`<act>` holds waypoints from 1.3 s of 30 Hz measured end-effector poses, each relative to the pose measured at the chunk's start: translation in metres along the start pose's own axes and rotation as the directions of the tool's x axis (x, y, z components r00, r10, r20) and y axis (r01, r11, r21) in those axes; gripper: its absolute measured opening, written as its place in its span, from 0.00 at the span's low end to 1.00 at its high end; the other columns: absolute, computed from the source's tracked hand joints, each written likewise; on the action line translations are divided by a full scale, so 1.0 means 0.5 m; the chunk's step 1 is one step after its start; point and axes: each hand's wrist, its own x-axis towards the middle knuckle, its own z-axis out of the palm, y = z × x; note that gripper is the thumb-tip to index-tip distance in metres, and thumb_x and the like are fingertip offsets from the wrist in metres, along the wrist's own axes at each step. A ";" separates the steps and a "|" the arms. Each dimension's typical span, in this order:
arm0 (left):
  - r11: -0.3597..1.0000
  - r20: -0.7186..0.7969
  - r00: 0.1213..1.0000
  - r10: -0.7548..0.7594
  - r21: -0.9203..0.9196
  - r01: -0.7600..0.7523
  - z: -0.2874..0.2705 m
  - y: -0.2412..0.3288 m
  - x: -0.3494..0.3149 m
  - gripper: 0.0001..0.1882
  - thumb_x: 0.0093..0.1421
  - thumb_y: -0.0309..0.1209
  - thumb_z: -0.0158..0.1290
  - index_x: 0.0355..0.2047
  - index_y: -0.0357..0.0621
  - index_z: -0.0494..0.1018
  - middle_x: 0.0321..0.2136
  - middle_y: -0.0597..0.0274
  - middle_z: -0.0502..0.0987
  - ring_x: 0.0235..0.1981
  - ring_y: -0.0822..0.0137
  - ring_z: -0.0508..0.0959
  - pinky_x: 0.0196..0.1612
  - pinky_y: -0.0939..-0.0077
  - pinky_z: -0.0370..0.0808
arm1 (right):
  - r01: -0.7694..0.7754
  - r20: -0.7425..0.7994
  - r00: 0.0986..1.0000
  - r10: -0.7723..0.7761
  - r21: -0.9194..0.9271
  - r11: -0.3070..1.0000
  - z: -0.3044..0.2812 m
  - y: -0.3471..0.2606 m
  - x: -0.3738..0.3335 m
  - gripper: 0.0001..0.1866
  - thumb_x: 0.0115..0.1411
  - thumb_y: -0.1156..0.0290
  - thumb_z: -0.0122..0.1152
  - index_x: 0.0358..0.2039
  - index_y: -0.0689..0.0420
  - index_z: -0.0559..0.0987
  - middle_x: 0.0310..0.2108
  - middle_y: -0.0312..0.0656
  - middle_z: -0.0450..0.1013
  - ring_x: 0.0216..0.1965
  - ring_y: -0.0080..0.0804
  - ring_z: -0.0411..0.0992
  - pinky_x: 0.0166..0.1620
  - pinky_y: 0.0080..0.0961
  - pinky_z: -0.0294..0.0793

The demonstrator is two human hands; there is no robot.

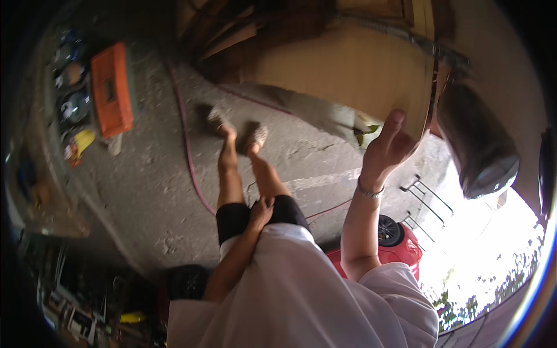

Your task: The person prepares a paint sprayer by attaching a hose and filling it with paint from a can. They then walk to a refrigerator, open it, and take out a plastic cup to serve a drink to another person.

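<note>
Gripping a pale wooden panel [331,72] at its near R. corner, our R. hand [389,151] sets its thumb on the face we see; the other fingers are mostly hidden round the edge. We find the panel at far R. of centre, raised above the concrete floor [156,203]. A metal band [370,191] circles our R. wrist. Our L. hand [263,212] rests, fingers curled, against the front of our black shorts [290,210]; we can't tell whether it holds anything. Below the shirt [301,290] (white), our legs stretch toward far centre, feet in light clogs [259,136].

R. of the panel, we note a dark cylindrical object [476,139], w/ a long dark bar [423,43] crossing the panel's far part (details blurred). A red hose [184,133] runs along the floor L. of our legs. At far L. we see an orange crate [112,90], w/ a yellow item [85,139] just beside it, on its L. Near R., partly behind our R. arm, is a red car [409,249], its wheel [390,231] visible; metal frames [429,200] stand beyond, by bright daylight. Misc. clutter [78,322] fills near L.
</note>
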 end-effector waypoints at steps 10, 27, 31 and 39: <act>0.937 0.193 0.965 -0.177 -0.268 0.225 -0.053 -0.003 -0.003 0.23 0.69 0.48 0.47 0.49 0.39 0.72 0.42 0.35 0.78 0.44 0.34 0.77 0.47 0.47 0.74 | -0.053 0.056 0.996 0.065 -0.195 0.979 -0.021 0.023 -0.014 0.21 0.72 0.61 0.51 0.54 0.68 0.72 0.50 0.42 0.74 0.49 0.25 0.70 0.51 0.24 0.71; 0.760 0.254 0.920 -0.299 -0.520 0.391 -0.301 0.023 0.095 0.25 0.70 0.49 0.45 0.34 0.36 0.70 0.12 0.55 0.71 0.10 0.63 0.74 0.14 0.70 0.69 | 0.099 -0.075 0.993 -0.087 0.170 0.981 -0.136 -0.001 0.045 0.35 0.54 0.85 0.70 0.60 0.65 0.64 0.54 0.46 0.71 0.52 0.35 0.72 0.52 0.32 0.77; 0.810 0.029 0.957 -0.289 -0.526 0.261 -0.371 -0.019 0.094 0.22 0.70 0.48 0.46 0.34 0.39 0.70 0.15 0.58 0.71 0.11 0.67 0.75 0.15 0.71 0.71 | 0.127 -0.053 0.988 -0.147 -0.280 0.952 -0.122 0.022 0.046 0.39 0.51 0.79 0.76 0.60 0.66 0.65 0.55 0.47 0.71 0.53 0.37 0.72 0.56 0.34 0.75; 0.773 -0.382 0.773 -0.507 -0.598 0.212 -0.413 -0.157 -0.059 0.20 0.68 0.44 0.50 0.37 0.35 0.71 0.20 0.53 0.76 0.18 0.60 0.79 0.23 0.63 0.77 | 0.183 0.051 0.983 -0.176 -0.224 0.957 -0.104 0.039 0.094 0.42 0.52 0.72 0.77 0.61 0.65 0.60 0.56 0.51 0.68 0.54 0.40 0.70 0.57 0.39 0.75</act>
